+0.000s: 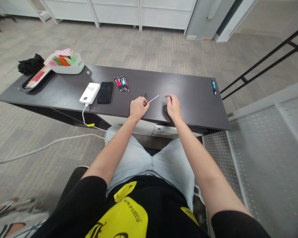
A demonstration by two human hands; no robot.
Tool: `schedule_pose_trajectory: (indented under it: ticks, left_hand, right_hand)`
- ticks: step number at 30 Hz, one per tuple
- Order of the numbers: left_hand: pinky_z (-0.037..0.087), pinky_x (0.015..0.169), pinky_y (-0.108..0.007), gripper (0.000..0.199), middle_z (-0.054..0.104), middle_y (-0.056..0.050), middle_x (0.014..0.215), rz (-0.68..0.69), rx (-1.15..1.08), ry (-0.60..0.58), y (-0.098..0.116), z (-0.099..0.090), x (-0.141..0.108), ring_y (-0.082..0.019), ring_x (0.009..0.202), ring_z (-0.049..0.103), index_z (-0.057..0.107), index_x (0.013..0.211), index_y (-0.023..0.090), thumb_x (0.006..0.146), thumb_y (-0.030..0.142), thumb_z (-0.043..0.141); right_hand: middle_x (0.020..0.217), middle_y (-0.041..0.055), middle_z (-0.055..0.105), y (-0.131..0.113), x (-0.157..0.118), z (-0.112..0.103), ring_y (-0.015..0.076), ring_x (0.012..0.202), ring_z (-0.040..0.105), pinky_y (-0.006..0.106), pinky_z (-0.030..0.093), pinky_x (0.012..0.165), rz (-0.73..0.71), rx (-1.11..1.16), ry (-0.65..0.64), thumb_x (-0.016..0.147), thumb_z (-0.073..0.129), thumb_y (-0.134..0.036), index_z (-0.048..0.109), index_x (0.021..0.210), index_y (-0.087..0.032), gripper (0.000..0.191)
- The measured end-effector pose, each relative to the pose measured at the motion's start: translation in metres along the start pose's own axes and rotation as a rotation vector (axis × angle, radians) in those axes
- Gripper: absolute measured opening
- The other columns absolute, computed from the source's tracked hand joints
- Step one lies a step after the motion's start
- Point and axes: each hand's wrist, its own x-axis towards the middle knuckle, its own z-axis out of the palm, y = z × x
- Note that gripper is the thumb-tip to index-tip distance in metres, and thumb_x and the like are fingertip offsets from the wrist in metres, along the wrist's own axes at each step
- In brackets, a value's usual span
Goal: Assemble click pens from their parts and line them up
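Over the dark table (193, 96), my left hand (138, 108) pinches a thin white stick (154, 98), which points up and to the right. Small dark pieces (145, 95) lie just behind its fingers. My right hand (173, 106) is a little to the right, its fingers curled around a small blue thing (170, 98) that is mostly hidden. The two hands are apart. Several pens (121, 84) with pink and blue parts lie together behind and left of my left hand. One blue and black pen (214, 87) rests near the right end.
A black phone (105, 92) and a white power bank (89, 93) with a cable lie left of the pens. At the far left are a white basket (75, 68), a dark tray (29, 88) and black cloth (31, 64). A black metal frame (260, 66) stands at the right.
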Motion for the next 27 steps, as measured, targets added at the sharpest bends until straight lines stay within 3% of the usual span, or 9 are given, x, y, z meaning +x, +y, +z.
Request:
schedule_pose_trajectory:
  ticks: [7, 10, 14, 19, 22, 27]
  left_hand:
    - [0.061, 0.116, -0.048, 0.03, 0.096, -0.009, 0.131, -0.079, 0.048, -0.012, 0.014, -0.001, 0.004, -0.034, 0.13, 0.089, 0.069, 0.094, 0.03, 0.121, 0.024, 0.081]
    - [0.059, 0.118, -0.049, 0.03, 0.096, -0.009, 0.133, -0.099, 0.046, -0.012, 0.02, 0.002, 0.004, -0.033, 0.132, 0.089, 0.069, 0.095, 0.029, 0.122, 0.025, 0.08]
    - [0.058, 0.12, -0.049, 0.027, 0.095, -0.009, 0.136, -0.111, 0.053, -0.018, 0.027, 0.003, 0.003, -0.034, 0.135, 0.089, 0.069, 0.098, 0.03, 0.123, 0.026, 0.08]
    - [0.056, 0.12, -0.048, 0.026, 0.095, -0.01, 0.137, -0.125, 0.051, -0.025, 0.029, 0.002, 0.002, -0.033, 0.136, 0.088, 0.069, 0.1, 0.029, 0.124, 0.027, 0.078]
    - [0.056, 0.119, -0.049, 0.029, 0.095, -0.009, 0.135, -0.125, 0.042, -0.017, 0.027, 0.004, 0.003, -0.034, 0.134, 0.087, 0.067, 0.097, 0.029, 0.124, 0.028, 0.078]
    - [0.056, 0.116, -0.053, 0.032, 0.094, -0.013, 0.13, -0.083, -0.001, 0.007, 0.022, 0.009, 0.005, -0.039, 0.129, 0.087, 0.064, 0.093, 0.03, 0.121, 0.026, 0.079]
  right_hand:
    - [0.164, 0.0181, 0.09, -0.001, -0.002, 0.0, 0.0415, 0.156, 0.081, 0.063, 0.058, 0.146, -0.124, 0.079, -0.089, 0.122, 0.054, -0.074, 0.089, 0.15, -0.029, 0.063]
    - [0.149, 0.0196, 0.092, -0.001, -0.003, -0.001, 0.0418, 0.151, 0.083, 0.063, 0.061, 0.143, -0.098, 0.094, -0.09, 0.124, 0.048, -0.073, 0.09, 0.152, -0.026, 0.069]
    - [0.12, 0.0165, 0.088, -0.003, -0.003, -0.002, 0.0395, 0.129, 0.085, 0.061, 0.065, 0.134, -0.048, 0.094, -0.084, 0.122, 0.054, -0.059, 0.087, 0.15, -0.025, 0.055]
    - [0.094, 0.0014, 0.075, -0.013, -0.006, -0.002, 0.0304, 0.094, 0.071, 0.049, 0.067, 0.108, 0.041, 0.093, -0.043, 0.114, 0.074, -0.049, 0.071, 0.132, -0.032, 0.025]
    - [0.094, 0.0003, 0.076, -0.019, -0.008, -0.004, 0.0282, 0.091, 0.069, 0.045, 0.064, 0.103, 0.041, 0.081, -0.053, 0.112, 0.077, -0.047, 0.066, 0.118, -0.034, 0.018]
    - [0.103, 0.0068, 0.085, -0.023, -0.009, -0.009, 0.0326, 0.099, 0.079, 0.049, 0.066, 0.109, -0.004, 0.056, -0.125, 0.111, 0.075, -0.05, 0.073, 0.112, -0.032, 0.018]
